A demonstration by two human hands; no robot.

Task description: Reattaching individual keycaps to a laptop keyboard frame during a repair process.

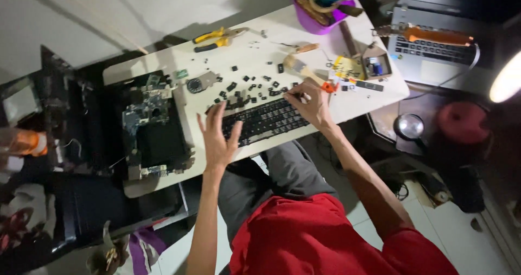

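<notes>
A black laptop keyboard lies on the white table, with several loose black keycaps scattered just beyond it. My left hand hovers with fingers spread over the keyboard's left end, holding nothing. My right hand rests at the keyboard's far right corner, fingers pinched on a small orange-handled tool.
An opened laptop base with exposed circuit board sits at the left. Yellow-handled pliers, a brush, a purple cup of tools, a soldering iron on a second laptop and a lamp stand around.
</notes>
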